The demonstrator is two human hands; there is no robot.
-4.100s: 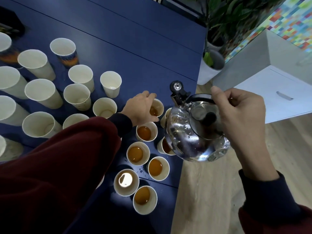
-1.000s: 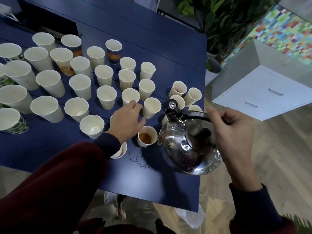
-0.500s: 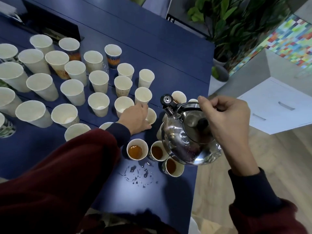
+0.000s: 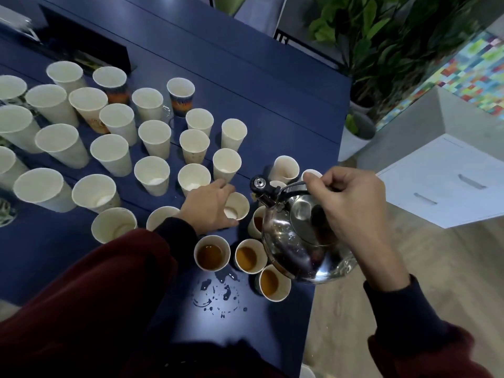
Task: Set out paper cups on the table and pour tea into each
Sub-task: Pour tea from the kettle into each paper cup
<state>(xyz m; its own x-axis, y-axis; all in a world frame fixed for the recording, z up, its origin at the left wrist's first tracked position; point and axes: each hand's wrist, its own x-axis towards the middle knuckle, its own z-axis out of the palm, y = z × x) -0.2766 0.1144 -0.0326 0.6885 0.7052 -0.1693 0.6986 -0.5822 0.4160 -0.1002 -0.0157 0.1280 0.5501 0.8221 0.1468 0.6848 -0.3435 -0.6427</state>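
Several empty paper cups stand in rows on the blue table (image 4: 272, 99). My left hand (image 4: 210, 205) grips one empty paper cup (image 4: 236, 207) near the table's right side. My right hand (image 4: 346, 197) holds the handle of a shiny steel kettle (image 4: 297, 241), which hangs above the table's right edge with its spout pointing toward that cup. Three cups filled with brown tea (image 4: 212, 256) (image 4: 249, 256) (image 4: 272, 282) stand just in front of the kettle. Another tea cup (image 4: 256, 222) is partly hidden behind the kettle.
Drops of spilled liquid (image 4: 218, 293) lie on the table near the front edge. A dark box (image 4: 87, 50) sits at the back left. A white drawer cabinet (image 4: 450, 181) and potted plants (image 4: 362, 126) stand to the right of the table on the wooden floor.
My left hand moved from the filled cups to an empty cup farther back and took hold of it. The kettle stayed in my right hand and shifted with the view.
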